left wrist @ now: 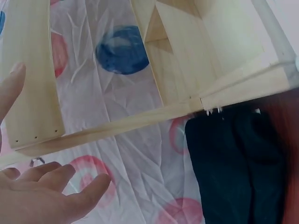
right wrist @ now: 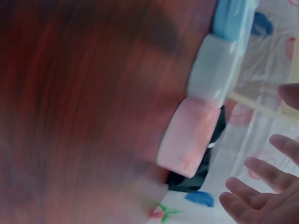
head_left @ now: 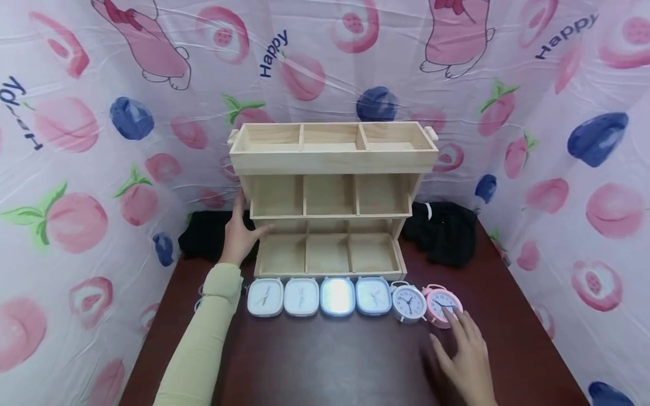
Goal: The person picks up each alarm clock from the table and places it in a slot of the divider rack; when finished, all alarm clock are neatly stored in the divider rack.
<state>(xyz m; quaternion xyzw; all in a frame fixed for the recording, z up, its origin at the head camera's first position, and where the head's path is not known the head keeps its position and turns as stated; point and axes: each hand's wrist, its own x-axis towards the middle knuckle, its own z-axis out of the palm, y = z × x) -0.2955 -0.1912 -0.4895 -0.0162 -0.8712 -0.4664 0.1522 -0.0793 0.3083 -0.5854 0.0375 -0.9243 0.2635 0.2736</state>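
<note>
A three-tier wooden shelf (head_left: 332, 163), each tier divided into compartments, stands at the back of the table. My left hand (head_left: 237, 237) is at its left side, thumb toward the front and fingers spread; the left wrist view shows the hand (left wrist: 42, 193) beside the wooden side strip, and contact is unclear. My right hand (head_left: 466, 355) hovers by the pink round alarm clock (head_left: 440, 306), fingers apart and fingertips over its face. In the right wrist view those fingers (right wrist: 268, 172) hold nothing. Left of the pink clock sits a white round alarm clock (head_left: 408, 303).
Several squarish clocks continue the row in front of the shelf: white ones (head_left: 266, 297) at left, pale blue ones (head_left: 373, 296) nearer the middle. Black cloth bundles lie left (head_left: 203, 234) and right (head_left: 447, 231) of the shelf. Fruit-printed curtains (head_left: 584, 225) enclose the dark table (head_left: 325, 361).
</note>
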